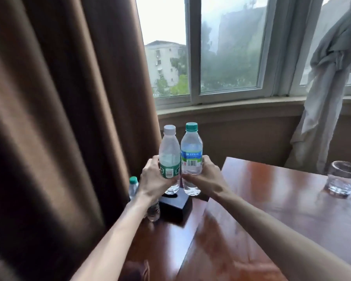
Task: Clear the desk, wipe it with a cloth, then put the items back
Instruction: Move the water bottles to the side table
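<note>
The left hand (153, 177) grips the white-capped bottle (169, 155) and the right hand (206, 173) grips the green-capped bottle (191, 155), both upright and touching side by side above the black box (175, 206) (left of the desk (272, 199)).

A heavy brown curtain (55, 110) fills nine o'clock. At twelve, a white-framed sliding window (193, 63) shows hazy daylight, apartment blocks and trees. A knotted pale sheer curtain (328, 82) hangs at two o'clock.
</note>
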Motion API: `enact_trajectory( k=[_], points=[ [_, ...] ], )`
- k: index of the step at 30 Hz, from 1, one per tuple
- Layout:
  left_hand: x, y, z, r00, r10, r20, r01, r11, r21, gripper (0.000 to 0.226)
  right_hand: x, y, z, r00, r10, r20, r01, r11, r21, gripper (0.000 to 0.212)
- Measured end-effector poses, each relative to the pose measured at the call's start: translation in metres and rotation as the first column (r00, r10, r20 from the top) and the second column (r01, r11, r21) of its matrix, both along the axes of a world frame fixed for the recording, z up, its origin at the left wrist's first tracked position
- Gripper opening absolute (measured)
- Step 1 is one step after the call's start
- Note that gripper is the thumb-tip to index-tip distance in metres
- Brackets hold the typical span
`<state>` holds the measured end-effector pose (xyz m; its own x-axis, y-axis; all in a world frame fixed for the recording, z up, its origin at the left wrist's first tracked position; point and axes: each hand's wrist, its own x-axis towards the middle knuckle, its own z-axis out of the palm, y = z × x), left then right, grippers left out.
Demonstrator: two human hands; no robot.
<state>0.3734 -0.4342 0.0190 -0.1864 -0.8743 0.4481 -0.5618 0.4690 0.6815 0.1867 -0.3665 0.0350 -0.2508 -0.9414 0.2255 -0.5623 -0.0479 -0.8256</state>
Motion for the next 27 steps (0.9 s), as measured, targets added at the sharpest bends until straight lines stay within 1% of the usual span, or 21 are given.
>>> enact_trajectory(
  k=[4,7,10,12,14,17,18,20,23,27],
  points=[
    [0.084,-0.002,-0.039,0.990,0.126,0.058,-0.129,0.990,0.056,0.064,0.073,-0.024,-0.032,0.997,0.076,0.012,-0.077,0.993,0.094,0.046],
    [0.132,-0.011,-0.079,0.975,0.202,0.089,-0.213,0.967,0.137,0.061,0.118,-0.042,-0.064,0.996,0.090,0.005,-0.089,0.981,0.172,0.053],
    [0.160,-0.024,-0.125,0.969,0.227,0.098,-0.243,0.948,0.206,0.049,0.153,-0.060,-0.103,0.997,0.082,-0.015,-0.075,0.963,0.259,0.056],
    [0.168,-0.031,-0.149,0.968,0.240,0.079,-0.252,0.940,0.232,0.040,0.171,-0.070,-0.130,0.998,0.056,-0.040,-0.040,0.942,0.333,0.057],
    [0.168,-0.037,-0.170,0.967,0.247,0.063,-0.255,0.934,0.248,0.035,0.183,-0.076,-0.159,0.999,0.026,-0.038,-0.010,0.928,0.373,0.055],
    [0.167,-0.048,-0.206,0.966,0.252,0.065,-0.259,0.919,0.296,0.037,0.195,-0.079,-0.190,1.000,-0.028,-0.013,0.031,0.933,0.358,0.049],
    [0.166,-0.051,-0.218,0.965,0.255,0.057,-0.260,0.914,0.310,0.035,0.196,-0.079,-0.197,0.999,-0.050,0.001,0.047,0.939,0.341,0.050],
    [0.164,-0.054,-0.235,0.960,0.275,0.048,-0.275,0.903,0.331,0.037,0.197,-0.078,-0.211,0.997,-0.076,0.013,0.068,0.949,0.307,0.058],
    [0.160,-0.054,-0.248,0.953,0.302,0.033,-0.297,0.903,0.312,0.048,0.196,-0.077,-0.221,0.997,-0.083,-0.004,0.081,0.957,0.280,0.067],
    [0.157,-0.055,-0.255,0.951,0.305,0.055,-0.307,0.903,0.301,0.055,0.194,-0.074,-0.227,0.997,-0.070,0.010,0.064,0.952,0.300,0.051]
  ],
)
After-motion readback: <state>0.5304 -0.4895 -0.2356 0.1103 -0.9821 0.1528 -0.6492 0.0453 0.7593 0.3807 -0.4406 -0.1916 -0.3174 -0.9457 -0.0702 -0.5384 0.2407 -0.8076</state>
